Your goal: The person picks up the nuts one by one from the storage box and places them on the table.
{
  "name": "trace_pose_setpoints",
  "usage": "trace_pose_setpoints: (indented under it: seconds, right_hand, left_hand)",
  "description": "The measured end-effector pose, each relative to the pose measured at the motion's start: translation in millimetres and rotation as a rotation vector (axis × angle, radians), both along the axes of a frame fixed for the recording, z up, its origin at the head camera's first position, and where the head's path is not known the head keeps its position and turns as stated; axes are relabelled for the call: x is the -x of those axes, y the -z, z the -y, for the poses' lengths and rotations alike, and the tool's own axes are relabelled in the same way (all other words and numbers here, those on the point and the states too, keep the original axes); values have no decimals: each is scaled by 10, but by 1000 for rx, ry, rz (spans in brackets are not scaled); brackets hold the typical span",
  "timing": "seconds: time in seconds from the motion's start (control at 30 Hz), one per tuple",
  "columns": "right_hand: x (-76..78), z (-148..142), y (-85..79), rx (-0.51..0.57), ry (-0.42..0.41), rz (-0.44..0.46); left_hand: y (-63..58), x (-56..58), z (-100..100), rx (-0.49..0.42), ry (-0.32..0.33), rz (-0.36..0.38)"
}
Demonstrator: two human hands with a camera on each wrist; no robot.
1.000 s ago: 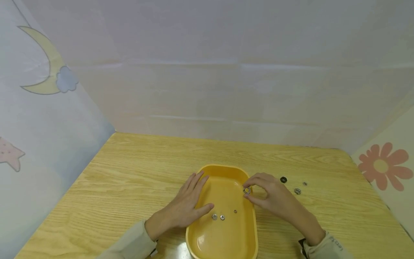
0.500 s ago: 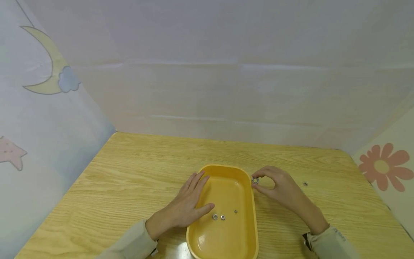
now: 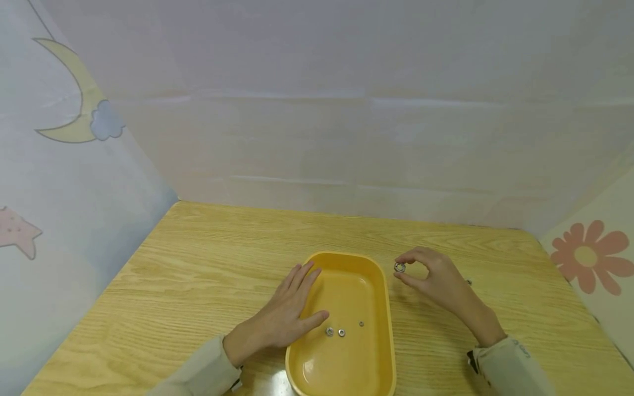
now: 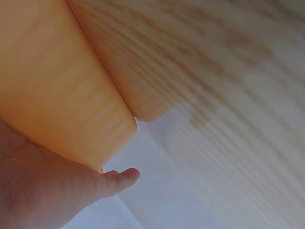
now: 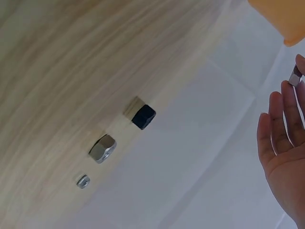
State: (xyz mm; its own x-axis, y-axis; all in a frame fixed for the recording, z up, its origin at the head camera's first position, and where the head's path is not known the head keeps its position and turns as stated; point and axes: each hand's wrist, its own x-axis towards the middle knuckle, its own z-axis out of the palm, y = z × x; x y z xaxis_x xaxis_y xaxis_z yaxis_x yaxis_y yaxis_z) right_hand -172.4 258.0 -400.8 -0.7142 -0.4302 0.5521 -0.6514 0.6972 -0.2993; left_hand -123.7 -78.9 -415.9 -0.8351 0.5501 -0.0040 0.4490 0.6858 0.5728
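Note:
My right hand (image 3: pixel 441 280) pinches a silver hex nut (image 3: pixel 399 267) between thumb and forefinger, above the table just right of the yellow tray (image 3: pixel 346 366). In the right wrist view the held nut (image 5: pixel 295 77) shows edge-on at the fingertips. My left hand (image 3: pixel 282 313) rests over the tray's left rim, fingers straight and spread, thumb over the inside. Inside the tray lie a silver nut (image 3: pixel 329 331), another nut (image 3: pixel 342 333) close beside it, and a tiny nut (image 3: pixel 361 324).
On the wooden table (image 3: pixel 223 247), right of the tray, are a black nut (image 5: pixel 144 117), a large silver nut (image 5: pixel 102 149) and a small one (image 5: pixel 83 181). My right hand hides the first two from the head view. Pale printed walls (image 3: pixel 322 137) enclose the table.
My right hand has moved right and away from me with the nut, from over the tray's right rim to beyond it. The left hand and the tray's nuts have stayed put.

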Motion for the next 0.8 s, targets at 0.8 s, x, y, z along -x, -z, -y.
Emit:
trace_pose_setpoints:
  seconds: [0.8]
  right_hand:
    - [177, -345, 85, -16, 161, 234]
  left_hand:
    - [-2, -4, -4, 4, 0, -2]
